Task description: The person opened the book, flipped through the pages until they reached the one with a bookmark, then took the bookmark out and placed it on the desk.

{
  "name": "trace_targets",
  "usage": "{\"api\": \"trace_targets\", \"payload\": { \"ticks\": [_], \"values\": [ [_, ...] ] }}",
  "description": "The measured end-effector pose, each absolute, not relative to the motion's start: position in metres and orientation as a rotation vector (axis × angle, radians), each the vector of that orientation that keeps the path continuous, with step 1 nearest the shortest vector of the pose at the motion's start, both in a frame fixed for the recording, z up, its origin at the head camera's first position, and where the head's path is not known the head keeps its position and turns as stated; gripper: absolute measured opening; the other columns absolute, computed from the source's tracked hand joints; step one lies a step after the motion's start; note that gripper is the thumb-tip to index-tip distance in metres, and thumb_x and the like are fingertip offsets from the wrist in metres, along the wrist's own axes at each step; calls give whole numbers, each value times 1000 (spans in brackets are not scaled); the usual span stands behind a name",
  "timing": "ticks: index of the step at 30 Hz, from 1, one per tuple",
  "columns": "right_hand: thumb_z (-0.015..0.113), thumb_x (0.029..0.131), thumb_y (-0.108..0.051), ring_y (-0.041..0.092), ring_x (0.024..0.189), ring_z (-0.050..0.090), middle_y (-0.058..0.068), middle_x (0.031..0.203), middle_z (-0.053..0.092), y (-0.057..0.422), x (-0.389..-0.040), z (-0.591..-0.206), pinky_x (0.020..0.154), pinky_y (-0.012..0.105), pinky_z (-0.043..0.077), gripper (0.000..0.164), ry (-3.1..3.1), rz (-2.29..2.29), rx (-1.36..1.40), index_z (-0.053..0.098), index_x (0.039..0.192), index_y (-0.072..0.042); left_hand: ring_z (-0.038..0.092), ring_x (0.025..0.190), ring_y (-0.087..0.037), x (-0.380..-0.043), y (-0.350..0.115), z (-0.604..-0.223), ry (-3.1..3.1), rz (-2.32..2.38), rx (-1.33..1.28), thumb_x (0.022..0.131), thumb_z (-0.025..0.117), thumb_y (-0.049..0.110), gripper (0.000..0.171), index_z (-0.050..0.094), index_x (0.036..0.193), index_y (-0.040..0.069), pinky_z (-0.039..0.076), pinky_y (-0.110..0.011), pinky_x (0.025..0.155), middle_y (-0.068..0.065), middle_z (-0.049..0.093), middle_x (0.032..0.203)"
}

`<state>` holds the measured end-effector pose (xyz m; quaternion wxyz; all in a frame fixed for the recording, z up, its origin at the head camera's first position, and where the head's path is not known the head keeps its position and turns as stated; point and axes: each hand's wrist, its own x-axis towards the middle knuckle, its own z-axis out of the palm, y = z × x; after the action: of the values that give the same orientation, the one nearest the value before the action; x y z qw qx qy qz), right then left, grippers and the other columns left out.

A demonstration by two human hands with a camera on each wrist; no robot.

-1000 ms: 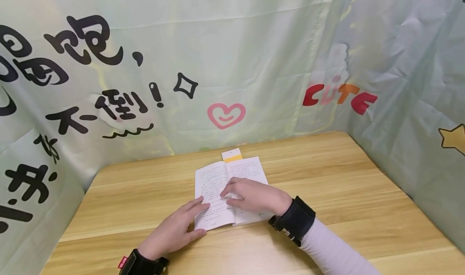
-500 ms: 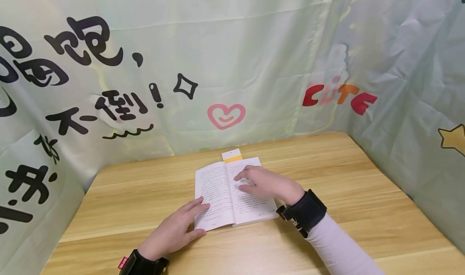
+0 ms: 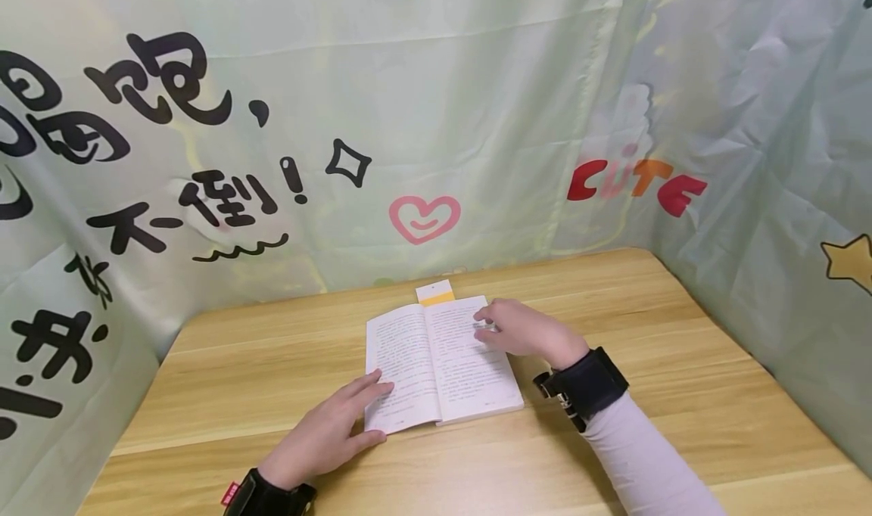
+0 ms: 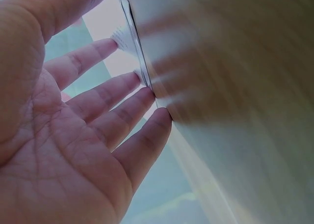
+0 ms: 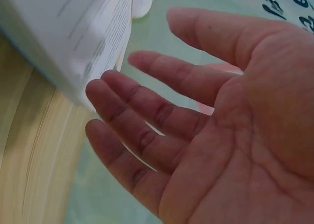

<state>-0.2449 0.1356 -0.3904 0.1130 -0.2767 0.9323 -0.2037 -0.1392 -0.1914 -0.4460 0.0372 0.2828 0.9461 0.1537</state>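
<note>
An open book [image 3: 470, 365] with printed pages lies on the wooden table, its spine pointing away from me. At its top edge a white and yellow bookmark [image 3: 435, 293] sticks out. My left hand [image 3: 327, 433] rests at the lower left of the book, fingers spread over the left page's edge; in the left wrist view its fingertips [image 4: 159, 116] meet the page edge and the table. Over the upper right edge of the right page is my right hand [image 3: 527, 331], fingers relaxed and nothing between them. The right wrist view shows those fingers [image 5: 142, 130] loosely extended beside the pages [image 5: 93, 27].
The wooden table [image 3: 654, 334] spreads out on both sides of the book. Pale green cloth [image 3: 477, 122] with black lettering, a pink heart and the word CUTE hangs behind it and along both sides. Black bands [image 3: 589, 387] wrap both wrists.
My right hand has moved rightward across the book, from near the centre fold to the right page's outer edge, uncovering the right page. My left hand stays in place.
</note>
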Motion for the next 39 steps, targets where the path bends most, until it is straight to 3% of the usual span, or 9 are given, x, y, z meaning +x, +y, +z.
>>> {"api": "trace_targets", "payload": {
  "ticks": [4, 6, 8, 11, 17, 24, 39],
  "values": [
    [57, 98, -22, 20, 87, 58, 14, 105, 64, 145, -250, -391, 78, 36, 47, 42, 2720, -611, -782, 57, 131, 5, 37, 132, -28, -140, -191, -446, 2906, 472, 876, 87, 69, 41, 66, 46, 144, 18, 40, -46, 99, -10, 34, 151],
    [57, 98, -21, 16, 78, 57, 5, 90, 64, 149, -253, -393, 72, 32, 46, 29, 2712, -625, -801, 65, 115, 2, 37, 132, -28, -140, -192, -446, 2905, 472, 876, 87, 69, 41, 66, 46, 144, 18, 40, -46, 99, -10, 34, 151],
    [57, 98, -20, 13, 63, 48, -2, 71, 52, 152, -255, -395, 62, 28, 41, 19, 2703, -644, -805, 64, 93, -4, 37, 132, -28, -140, -192, -447, 2903, 472, 876, 87, 68, 42, 66, 46, 144, 18, 40, -46, 99, -10, 33, 151],
    [58, 97, -21, 12, 53, 27, -3, 61, 26, 155, -258, -398, 54, 27, 25, 31, 2700, -642, -802, 45, 72, -9, 37, 132, -27, -140, -192, -447, 2899, 470, 871, 87, 68, 42, 66, 46, 144, 18, 40, -46, 99, -9, 33, 151],
    [60, 96, -24, 11, 53, 36, -4, 59, 33, 156, -259, -403, 52, 25, 28, 34, 2733, -549, -727, 49, 66, -12, 37, 133, -27, -140, -192, -447, 2904, 466, 867, 87, 68, 42, 66, 46, 144, 19, 40, -46, 99, -9, 33, 151],
    [59, 96, -24, 11, 52, 37, -5, 58, 35, 155, -259, -405, 50, 25, 28, 30, 2712, -516, -689, 65, 75, -3, 37, 132, -27, -140, -192, -447, 2900, 470, 866, 87, 68, 42, 66, 46, 144, 18, 40, -46, 98, -10, 33, 151],
    [60, 96, -24, 10, 50, 34, -5, 57, 34, 153, -258, -406, 50, 24, 26, 30, 2710, -512, -688, 66, 76, -3, 37, 133, -27, -141, -191, -446, 2885, 458, 855, 87, 68, 43, 66, 46, 144, 19, 40, -46, 99, -9, 33, 152]
  ]
}}
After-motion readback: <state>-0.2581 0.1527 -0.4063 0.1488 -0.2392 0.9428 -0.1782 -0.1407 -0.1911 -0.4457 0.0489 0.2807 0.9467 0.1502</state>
